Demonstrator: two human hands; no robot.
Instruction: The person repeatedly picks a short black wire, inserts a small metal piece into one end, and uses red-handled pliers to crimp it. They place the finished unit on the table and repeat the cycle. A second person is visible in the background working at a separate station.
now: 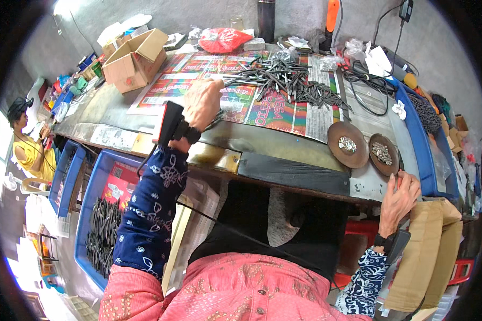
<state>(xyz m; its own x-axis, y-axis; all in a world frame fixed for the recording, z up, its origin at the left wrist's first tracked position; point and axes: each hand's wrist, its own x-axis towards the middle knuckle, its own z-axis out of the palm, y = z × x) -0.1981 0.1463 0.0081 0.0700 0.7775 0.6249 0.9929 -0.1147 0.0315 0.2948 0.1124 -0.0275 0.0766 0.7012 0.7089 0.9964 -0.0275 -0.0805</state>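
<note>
My left hand point(202, 101) is over the table with its fingers curled, back of the hand toward me. Slim black pieces point(216, 120) show just beside it, but its fingertips are hidden. Beyond it to the right spreads a heap of slim black strips point(284, 77) on printed sheeting point(241, 101). At the table's front right edge is my right hand point(400, 195), fingers drawn together around something small, with a bit of red between them. Just above that hand lies a brown dish point(377, 167) of small metal bits. A second brown dish point(337, 152), holding shiny bits, sits left of it.
A blue bin point(86, 235) of black strips stands below the table at left. Another blue tray point(439, 176) is at the right. An open carton point(136, 61) and red bag point(225, 40) sit on the table. A person in yellow point(32, 147) sits at far left.
</note>
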